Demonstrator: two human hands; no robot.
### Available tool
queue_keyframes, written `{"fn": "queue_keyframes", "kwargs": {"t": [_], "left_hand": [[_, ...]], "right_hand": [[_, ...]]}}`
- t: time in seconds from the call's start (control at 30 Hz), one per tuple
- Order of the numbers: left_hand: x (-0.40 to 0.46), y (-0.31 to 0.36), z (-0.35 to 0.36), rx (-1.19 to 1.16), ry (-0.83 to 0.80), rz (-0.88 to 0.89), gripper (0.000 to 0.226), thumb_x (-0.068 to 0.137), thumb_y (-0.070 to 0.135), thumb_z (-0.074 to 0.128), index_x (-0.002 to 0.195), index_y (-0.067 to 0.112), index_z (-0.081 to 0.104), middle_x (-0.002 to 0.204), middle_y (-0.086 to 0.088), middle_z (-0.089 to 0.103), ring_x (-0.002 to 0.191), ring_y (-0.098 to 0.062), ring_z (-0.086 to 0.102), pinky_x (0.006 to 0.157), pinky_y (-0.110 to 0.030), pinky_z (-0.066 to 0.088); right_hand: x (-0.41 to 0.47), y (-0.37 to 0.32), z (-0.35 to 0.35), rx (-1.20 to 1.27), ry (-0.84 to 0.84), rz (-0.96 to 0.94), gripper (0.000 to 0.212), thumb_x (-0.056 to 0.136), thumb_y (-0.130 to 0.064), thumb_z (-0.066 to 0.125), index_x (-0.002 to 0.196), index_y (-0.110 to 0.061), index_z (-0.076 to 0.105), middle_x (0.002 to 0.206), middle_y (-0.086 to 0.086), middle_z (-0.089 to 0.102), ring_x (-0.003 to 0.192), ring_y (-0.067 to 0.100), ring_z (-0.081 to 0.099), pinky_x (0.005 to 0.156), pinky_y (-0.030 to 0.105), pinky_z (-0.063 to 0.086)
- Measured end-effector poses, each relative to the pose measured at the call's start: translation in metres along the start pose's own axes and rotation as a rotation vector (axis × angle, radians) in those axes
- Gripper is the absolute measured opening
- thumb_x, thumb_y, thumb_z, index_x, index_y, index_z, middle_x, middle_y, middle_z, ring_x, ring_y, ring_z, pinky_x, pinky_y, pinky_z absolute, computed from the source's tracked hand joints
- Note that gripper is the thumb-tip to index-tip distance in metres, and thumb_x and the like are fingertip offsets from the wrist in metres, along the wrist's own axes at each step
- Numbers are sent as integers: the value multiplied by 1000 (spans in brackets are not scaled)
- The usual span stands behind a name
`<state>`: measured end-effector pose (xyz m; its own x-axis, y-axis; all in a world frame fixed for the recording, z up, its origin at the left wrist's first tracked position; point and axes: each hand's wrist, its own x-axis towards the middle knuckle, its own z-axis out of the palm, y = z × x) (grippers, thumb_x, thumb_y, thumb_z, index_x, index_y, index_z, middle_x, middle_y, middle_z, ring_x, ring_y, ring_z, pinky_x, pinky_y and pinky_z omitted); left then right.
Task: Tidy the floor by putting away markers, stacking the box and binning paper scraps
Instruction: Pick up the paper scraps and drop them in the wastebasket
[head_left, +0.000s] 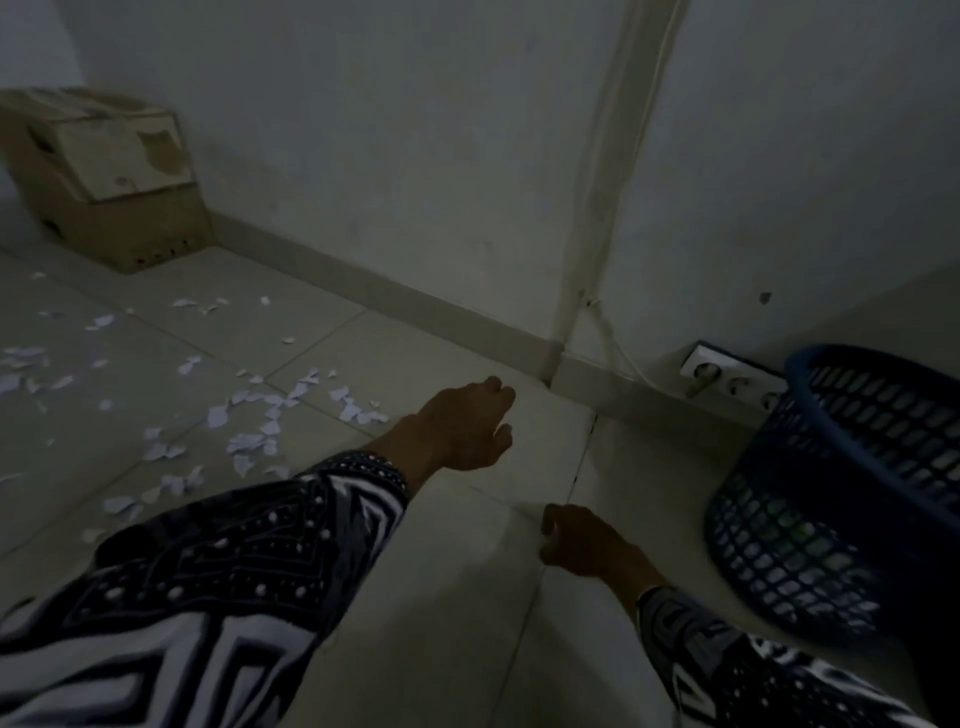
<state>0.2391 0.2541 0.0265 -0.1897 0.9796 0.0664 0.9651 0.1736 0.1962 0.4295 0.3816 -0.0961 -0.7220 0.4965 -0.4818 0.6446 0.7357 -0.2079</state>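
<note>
Seemingly the scrap-binning step is in hand: stacked cardboard boxes (111, 176) sit against the far wall, and the blue basket (852, 499) at right shows no clear contents (too dim). Paper scraps (249, 415) litter the tiles leftward. Left hand (462, 431) and right hand (587, 540) hover loosely curled, apparently empty; next, gather scraps.

Two stacked boxes (104, 176), one basket (852, 493), two hands (467, 431) (scraps (249, 415) uncountable)

Black-and-white zigzag-patterned sleeves (223, 561)
</note>
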Motion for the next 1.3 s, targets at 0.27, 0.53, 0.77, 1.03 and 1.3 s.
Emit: {"fn": "queue_keyframes", "kwargs": {"t": [0.27,0.53,0.77,1.03,1.3], "left_hand": [[-12,-38,6,44,8,-129,39,102,34,42,128,5,48,131,-16,46,110,-33,55,85,-39,45],[-1,-30,-6,47,87,-109,34,101,33,43,118,5,52,121,-14,49,101,-34,57,82,-41,47],[38,15,-15,8,135,-7,30,101,30,43,111,3,53,115,-15,50,98,-35,57,76,-38,45],[110,127,-15,-5,353,223,29,95,25,51,118,7,50,116,-14,50,99,-32,54,67,-34,33],[156,233,-10,-146,415,412,44,91,20,58,131,7,46,126,-14,49,106,-30,50,76,-40,43]], "right_hand": [[21,8,44,40,99,11,41,99,-20,54,134,0,44,126,10,48,96,13,38,69,24,29],[17,-1,43,20,37,56,31,93,-15,60,121,-2,59,126,15,58,111,29,60,83,30,50],[8,5,-30,-14,139,24,30,94,-34,60,105,-8,51,119,15,55,101,26,55,74,28,38],[-33,60,-210,-104,544,106,35,94,-29,57,70,-15,36,69,2,44,58,15,44,49,28,28],[-129,168,-281,-305,545,455,33,94,-41,61,91,-10,48,95,8,56,74,23,54,60,30,41]]}}
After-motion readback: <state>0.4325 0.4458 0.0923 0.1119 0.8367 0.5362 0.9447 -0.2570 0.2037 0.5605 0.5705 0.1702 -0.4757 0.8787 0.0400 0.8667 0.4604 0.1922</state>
